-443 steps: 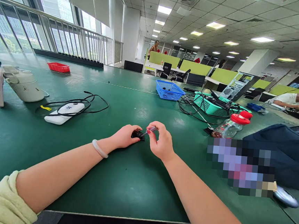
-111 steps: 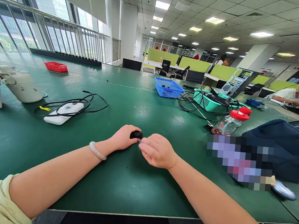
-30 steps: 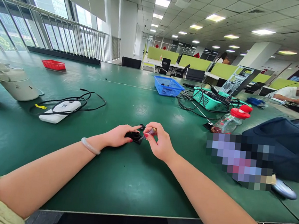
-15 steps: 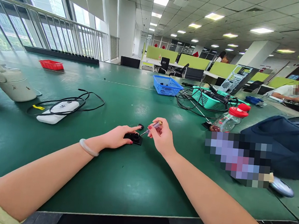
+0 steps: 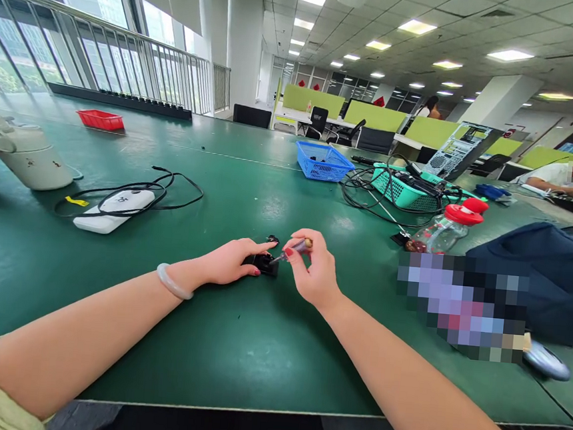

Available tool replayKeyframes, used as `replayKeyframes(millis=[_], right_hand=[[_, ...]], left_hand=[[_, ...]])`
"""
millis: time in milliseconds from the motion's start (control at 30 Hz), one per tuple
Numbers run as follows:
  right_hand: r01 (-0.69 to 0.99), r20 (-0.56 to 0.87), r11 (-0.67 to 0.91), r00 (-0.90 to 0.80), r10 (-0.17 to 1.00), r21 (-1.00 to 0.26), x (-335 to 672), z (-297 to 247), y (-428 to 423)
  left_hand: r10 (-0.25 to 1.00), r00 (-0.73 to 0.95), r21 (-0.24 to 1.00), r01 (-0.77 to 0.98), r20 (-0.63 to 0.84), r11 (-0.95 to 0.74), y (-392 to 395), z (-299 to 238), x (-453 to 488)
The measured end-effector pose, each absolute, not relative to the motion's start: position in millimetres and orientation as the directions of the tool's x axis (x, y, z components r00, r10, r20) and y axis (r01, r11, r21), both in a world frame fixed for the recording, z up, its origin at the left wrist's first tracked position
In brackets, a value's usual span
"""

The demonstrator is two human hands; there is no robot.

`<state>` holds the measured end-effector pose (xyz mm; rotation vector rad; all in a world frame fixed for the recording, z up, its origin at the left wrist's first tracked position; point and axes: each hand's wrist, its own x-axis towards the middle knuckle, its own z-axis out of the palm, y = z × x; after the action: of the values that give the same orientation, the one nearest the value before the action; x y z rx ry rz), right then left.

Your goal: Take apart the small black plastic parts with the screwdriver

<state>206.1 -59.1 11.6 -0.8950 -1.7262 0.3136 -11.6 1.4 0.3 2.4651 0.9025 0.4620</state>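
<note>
My left hand rests on the table and steadies a small flat black part, its thumb along the near edge. The index finger stretches out to a small black round piece just beyond. In my right hand is a screwdriver with a clear handle, pinched between thumb and fingers. Its shaft slants down to the left, and the tip meets the top of the black part. Whether a screw sits under the tip is too small to make out.
Left on the green table lie a white box with a black cable and a pale jug. Farther back are a red tray, a blue basket and a green basket. A red-lidded jar and dark bag stand right.
The screwdriver handle has tipped a little lower, and my right fingers have shifted on it. The whole view has moved slightly; my left hand still holds the black part.
</note>
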Motion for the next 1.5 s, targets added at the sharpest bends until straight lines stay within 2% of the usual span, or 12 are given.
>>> replayKeyframes(millis=[133,300,367,433,533,600,733,800,900,1000,1233,1500], right_hand=[[0.455,0.720,0.742,-0.267,0.641,-0.492,201,12,-61],[0.448,0.697,0.763,-0.344,0.629,-0.467,199,13,-63],[0.438,0.710,0.756,-0.308,0.634,-0.485,201,14,-64],[0.422,0.731,0.729,-0.195,0.654,-0.539,204,15,-64],[0.312,0.739,0.689,0.070,0.669,-0.654,212,14,-59],[0.280,0.735,0.683,0.173,0.656,-0.675,217,11,-54],[0.386,0.703,0.611,0.160,0.693,-0.691,223,5,-45],[0.422,0.676,0.571,0.155,0.720,-0.704,223,3,-42],[0.434,0.638,0.531,0.146,0.756,-0.728,221,2,-39],[0.433,0.591,0.498,0.103,0.800,-0.751,219,1,-36],[0.404,0.534,0.463,0.080,0.841,-0.789,217,1,-35],[0.246,0.496,0.439,0.280,0.822,-0.864,217,4,-35]], left_hand=[[0.628,0.756,0.534,0.458,0.187,-0.710,-3,4,-8],[0.535,0.789,0.474,0.363,0.302,-0.802,-11,12,-5],[0.538,0.766,0.437,0.375,0.351,-0.818,-12,12,-6],[0.589,0.711,0.411,0.440,0.385,-0.799,-13,13,-7],[0.720,0.564,0.396,0.602,0.404,-0.693,-12,14,-7],[0.806,0.456,0.371,0.723,0.378,-0.583,-11,14,-9],[0.901,0.365,0.219,0.883,0.235,-0.415,-10,8,-13],[0.903,0.384,0.150,0.898,0.191,-0.413,-11,4,-14],[0.887,0.411,0.105,0.893,0.209,-0.438,-14,-2,-11],[0.875,0.421,0.130,0.879,0.239,-0.459,-16,-2,-5],[0.880,0.427,0.386,0.791,0.208,-0.475,-18,3,5],[0.820,0.552,0.318,0.758,0.150,-0.569,-25,2,24]])
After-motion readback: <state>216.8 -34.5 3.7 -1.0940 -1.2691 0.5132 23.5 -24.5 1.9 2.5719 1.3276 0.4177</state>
